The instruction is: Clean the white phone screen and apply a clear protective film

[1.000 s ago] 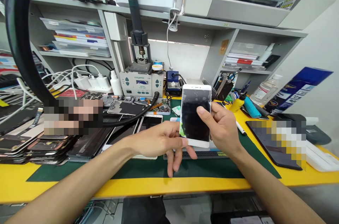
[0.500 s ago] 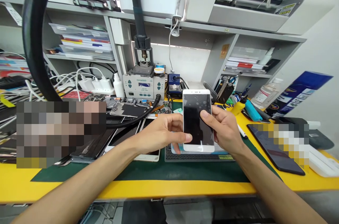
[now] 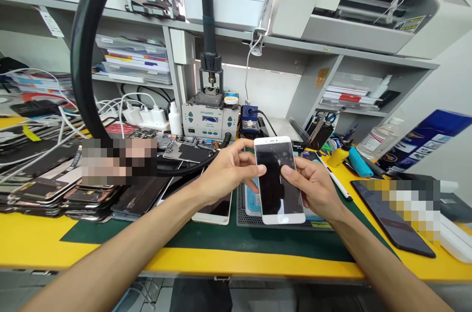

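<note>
I hold a white phone [image 3: 278, 181] with a dark, smudged screen upright above a black ridged mat [image 3: 275, 222] on the green bench mat [image 3: 206, 238]. My left hand [image 3: 226, 171] grips its left edge, thumb across the glass and fingers behind. My right hand [image 3: 313, 186] clasps the right edge from behind, thumb resting on the screen. Another white phone [image 3: 216, 208] lies flat just under my left wrist.
Stacks of phone screens and frames [image 3: 59, 194] fill the left of the yellow bench. A grey soldering station [image 3: 208, 120] with a black hose [image 3: 84, 61] stands behind. A dark tablet [image 3: 391, 221], a pen [image 3: 334, 179], bottles and tools lie to the right. Shelves hang overhead.
The phone has come lower and closer to the mat, its top tipping a little left. My left thumb now lies higher on the screen. The view has shifted left.
</note>
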A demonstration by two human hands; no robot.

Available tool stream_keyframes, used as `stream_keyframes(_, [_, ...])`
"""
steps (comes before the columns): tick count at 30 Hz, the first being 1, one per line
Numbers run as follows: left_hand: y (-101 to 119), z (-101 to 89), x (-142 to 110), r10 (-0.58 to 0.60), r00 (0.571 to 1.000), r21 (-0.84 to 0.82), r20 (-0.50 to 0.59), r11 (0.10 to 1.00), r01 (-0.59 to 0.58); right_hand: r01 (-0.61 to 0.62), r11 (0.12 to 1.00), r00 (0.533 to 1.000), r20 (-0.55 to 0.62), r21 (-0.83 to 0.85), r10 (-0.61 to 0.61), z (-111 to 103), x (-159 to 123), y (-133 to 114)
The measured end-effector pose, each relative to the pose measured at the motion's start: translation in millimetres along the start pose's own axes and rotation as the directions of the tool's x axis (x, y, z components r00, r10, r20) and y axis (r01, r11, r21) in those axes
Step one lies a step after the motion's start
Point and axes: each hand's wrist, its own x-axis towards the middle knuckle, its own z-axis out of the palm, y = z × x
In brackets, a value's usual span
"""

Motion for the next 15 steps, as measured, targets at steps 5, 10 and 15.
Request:
stream_keyframes(5, [0, -2.3, 1, -0.005, 1.000, 0.006, -0.030, 1.000, 0.005, 0.012, 0.998, 1.000, 0.027, -0.061, -0.010, 1, -2, -4])
stream_keyframes(10, [1, -3.1, 1, -0.003, 0.998, 0.045, -0.061, 0.999, 0.005, 0.007, 0.993, 1.000, 0.027, -0.119, -0.004, 1, -2, -7])
stream_keyframes(15, [-1, -5.6, 1, -0.004, 0.997, 0.089, -0.078, 0.996, 0.011, 0.002, 0.994, 0.998, 0.068, -0.105, 0.005, 2, -2, -11])
